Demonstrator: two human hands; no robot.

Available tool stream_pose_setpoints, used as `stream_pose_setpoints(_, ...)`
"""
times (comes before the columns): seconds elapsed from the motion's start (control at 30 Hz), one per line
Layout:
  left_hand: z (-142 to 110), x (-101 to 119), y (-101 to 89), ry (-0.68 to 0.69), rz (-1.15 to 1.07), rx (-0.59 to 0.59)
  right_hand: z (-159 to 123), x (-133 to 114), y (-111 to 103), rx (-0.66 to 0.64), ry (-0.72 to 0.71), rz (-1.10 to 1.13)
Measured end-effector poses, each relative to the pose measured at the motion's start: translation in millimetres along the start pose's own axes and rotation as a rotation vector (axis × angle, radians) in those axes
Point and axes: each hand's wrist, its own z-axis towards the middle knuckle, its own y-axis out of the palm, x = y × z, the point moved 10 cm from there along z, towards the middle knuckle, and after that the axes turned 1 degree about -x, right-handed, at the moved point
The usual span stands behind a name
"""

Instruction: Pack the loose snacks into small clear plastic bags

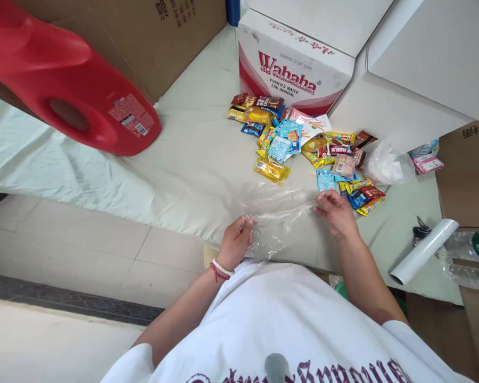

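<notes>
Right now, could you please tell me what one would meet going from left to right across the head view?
Red jug, left hand, clear plastic, right hand, white roll.

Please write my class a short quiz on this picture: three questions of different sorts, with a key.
1. What do the left hand and right hand both hold?
2. True or false: the bracelets are on the right wrist.
3. The biggest word on the front of the box behind the snacks is:
A) Purified
B) Wahaha
C) Drinking

Key:
1. Clear plastic
2. False; the bracelets are on the left.
3. B
</notes>
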Motion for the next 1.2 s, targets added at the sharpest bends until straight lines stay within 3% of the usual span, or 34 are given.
stream_pose_setpoints(0.1, 6, 21, -1.4, 0.034, 0.001, -0.04, 9, -4, -10, -0.059, 0.153, 0.212)
stream_pose_setpoints(0.23, 10, 28, 16.0, -0.123, -0.103, -0.342, 18, -12, -8, -0.271, 0.236, 0.257)
stream_pose_setpoints(0.3, 13, 27, 14.9, -0.158, -0.039, -0.394, 24, -8, -8, -0.291, 0.232, 0.23)
stream_pose_setpoints(0.37, 22, 32, -3.6, -0.051, 0.157, -0.232, 30, 1, -13, -0.212, 0.207, 0.148)
stream_pose_setpoints(0.47, 16, 58, -34.0, 0.265, 0.549, 0.192, 31, 16, -15, -0.116, 0.173, 0.046)
stream_pose_setpoints(0.53, -3, 76, -33.6, 0.493, 0.761, 0.387, 26, 23, -14, -0.105, 0.156, 0.038)
stream_pose_setpoints(0.57, -11, 82, -26.2, 0.6, 0.841, 0.416, 24, 25, -15, -0.097, 0.143, 0.035)
stream_pose_setpoints(0.6, -16, 84, -14.4, 0.691, 0.909, 0.38, 22, 26, -17, -0.086, 0.126, 0.023)
stream_pose_setpoints(0.67, -17, 78, 15.3, 0.807, 1.019, 0.161, 18, 28, -25, -0.077, 0.087, -0.022)
stream_pose_setpoints(0.73, -12, 62, 36.6, 0.815, 1.108, -0.057, 15, 32, -37, -0.087, 0.057, -0.091)
stream_pose_setpoints(0.77, -8, 55, 40.8, 0.791, 1.147, -0.111, 13, 34, -46, -0.078, 0.045, -0.146)
stream_pose_setpoints(0.87, 0, 40, 41.2, 0.739, 1.243, -0.129, 2, 28, -82, 0.065, -0.013, -0.459)
stream_pose_setpoints(0.93, -2, 38, 42.0, 0.769, 1.278, -0.114, -16, 5, -96, 0.231, -0.112, -0.705)
stream_pose_setpoints(1.0, -5, 42, 43.2, 0.815, 1.289, -0.082, -41, -27, -86, 0.332, -0.273, -0.838)
stream_pose_setpoints(1.03, -6, 45, 43.8, 0.831, 1.289, -0.071, -54, -41, -70, 0.316, -0.362, -0.86)
stream_pose_setpoints(1.1, -3, 50, 44.0, 0.832, 1.294, -0.076, -73, -53, -23, 0.112, -0.524, -0.876)
stream_pose_setpoints(1.17, 5, 53, 39.1, 0.792, 1.309, -0.086, -91, -41, 21, -0.215, -0.613, -0.915)
stream_pose_setpoints(1.2, 10, 53, 34.6, 0.768, 1.317, -0.087, -98, -27, 32, -0.355, -0.615, -0.945)
